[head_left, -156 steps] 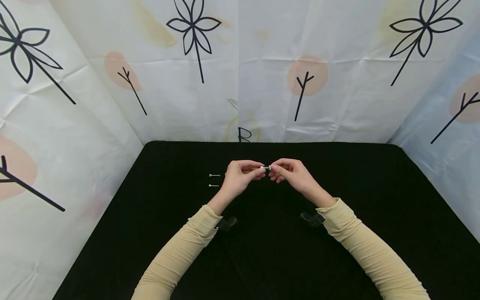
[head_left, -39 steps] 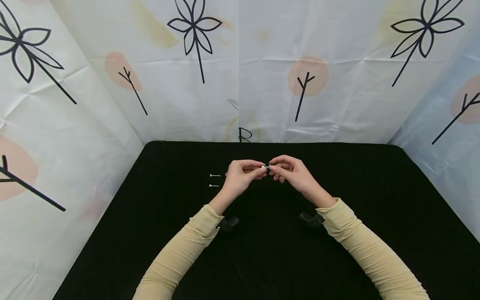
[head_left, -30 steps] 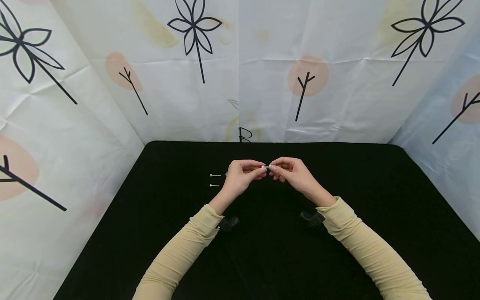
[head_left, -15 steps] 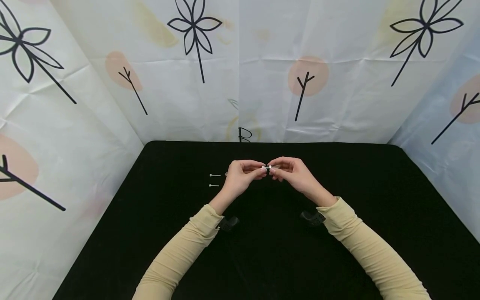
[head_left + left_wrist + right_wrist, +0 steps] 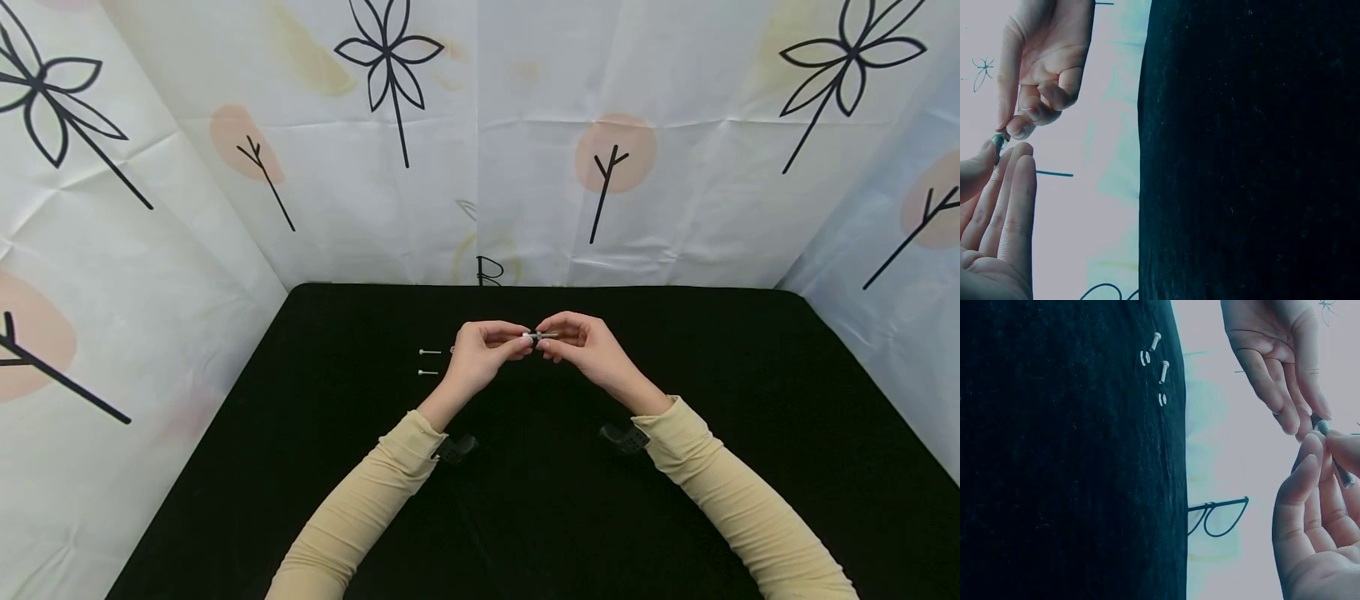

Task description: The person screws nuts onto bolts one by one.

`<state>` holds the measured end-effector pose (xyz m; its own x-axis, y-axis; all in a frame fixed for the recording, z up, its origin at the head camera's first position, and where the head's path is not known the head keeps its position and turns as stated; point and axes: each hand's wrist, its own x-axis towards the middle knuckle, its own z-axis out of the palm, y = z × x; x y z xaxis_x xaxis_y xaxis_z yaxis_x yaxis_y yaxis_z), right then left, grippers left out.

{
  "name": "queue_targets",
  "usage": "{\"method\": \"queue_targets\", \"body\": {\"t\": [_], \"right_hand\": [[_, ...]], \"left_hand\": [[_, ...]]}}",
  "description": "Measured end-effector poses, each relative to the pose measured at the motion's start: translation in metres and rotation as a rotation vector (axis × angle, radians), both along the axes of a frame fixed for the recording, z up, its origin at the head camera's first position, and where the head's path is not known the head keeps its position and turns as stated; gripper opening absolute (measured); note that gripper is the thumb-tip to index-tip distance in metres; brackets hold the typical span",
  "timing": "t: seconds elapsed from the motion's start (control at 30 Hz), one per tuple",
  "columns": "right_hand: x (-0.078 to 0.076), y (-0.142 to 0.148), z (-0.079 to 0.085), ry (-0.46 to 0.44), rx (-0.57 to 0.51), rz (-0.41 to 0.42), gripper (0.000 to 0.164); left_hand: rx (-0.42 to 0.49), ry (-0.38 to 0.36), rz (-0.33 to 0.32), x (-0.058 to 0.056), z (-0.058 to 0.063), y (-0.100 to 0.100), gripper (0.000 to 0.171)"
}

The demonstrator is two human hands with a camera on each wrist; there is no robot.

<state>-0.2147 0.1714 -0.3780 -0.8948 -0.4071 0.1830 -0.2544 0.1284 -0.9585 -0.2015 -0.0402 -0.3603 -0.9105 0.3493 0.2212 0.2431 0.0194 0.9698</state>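
Note:
Above the far middle of the table, both hands meet at one small metal bolt [image 5: 552,335]. My left hand [image 5: 480,348] pinches its head end between thumb and fingertips. My right hand [image 5: 585,343] pinches a small silver nut [image 5: 1322,427] on the shank with thumb and forefinger. The threaded end [image 5: 1347,480] pokes out past the right fingertips, towards the palm. Fingers partly cover the bolt head and the nut. In the left wrist view, only a short dark metal piece [image 5: 999,144] shows between the two hands' fingertips.
Two more bolts [image 5: 1155,342] [image 5: 1164,372] lie on the black table [image 5: 360,467], left of the left hand. Beside each are small thin rings [image 5: 1145,358] [image 5: 1162,399]. A white patterned curtain [image 5: 525,200] stands behind the table.
The right fingertips have come closer to the left ones along the bolt, and its shank now shows beyond them. The right fingers shift and re-grip; the left hand stays almost still.

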Motion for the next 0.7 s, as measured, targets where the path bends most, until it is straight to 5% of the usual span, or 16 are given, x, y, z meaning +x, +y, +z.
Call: {"method": "queue_targets", "body": {"t": [0.23,0.47,0.7], "right_hand": [[0.001,-0.002,0.001,-0.022,0.042,-0.023,0.026],[0.001,-0.001,0.000,0.008,-0.015,0.011,0.023],[0.000,-0.001,0.000,-0.023,0.059,-0.031,0.026]], "left_hand": [[-0.014,0.008,0.000,-0.001,0.000,0.000,0.018],[0.011,0.000,0.005,-0.015,-0.022,0.001,0.020],[0.005,0.027,0.027,-0.016,-0.025,0.002,0.017]]}}
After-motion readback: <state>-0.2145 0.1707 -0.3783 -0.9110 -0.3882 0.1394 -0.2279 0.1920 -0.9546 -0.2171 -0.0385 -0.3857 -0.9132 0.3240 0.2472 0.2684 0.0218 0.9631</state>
